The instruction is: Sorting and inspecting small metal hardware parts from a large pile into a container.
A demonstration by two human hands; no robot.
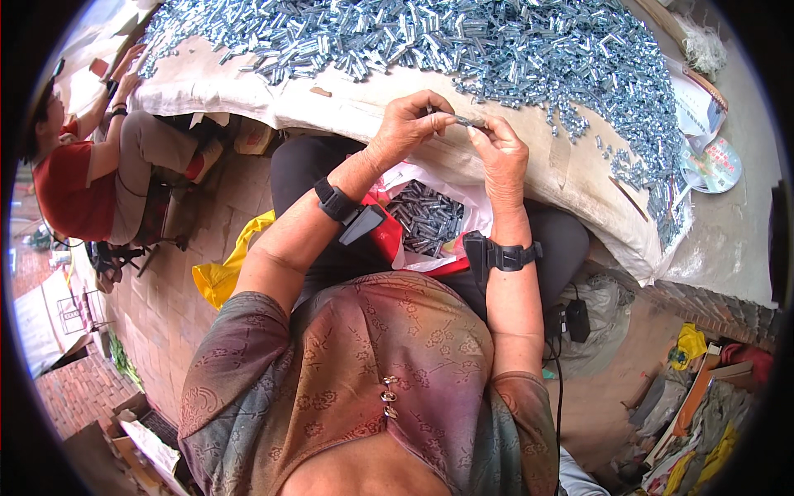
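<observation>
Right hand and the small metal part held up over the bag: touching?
Touching. The head view shows the right hand pinching the small metal part at one end, with no gap visible.

Metal pcs (430, 41): v. shiny, smooth; bag (476, 198): plastic; shirt (364, 347): patterned cloth, sl. sheen.

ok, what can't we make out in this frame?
- Held piece: head view, both ends covered by the fingers of the left hand and right hand.
- Bag: head view, bottom hidden by its dark parts.
- Pile: head view, far side cut off by the top edge.
- Co-worker's hands: head view, too small to tell their grip.
</observation>
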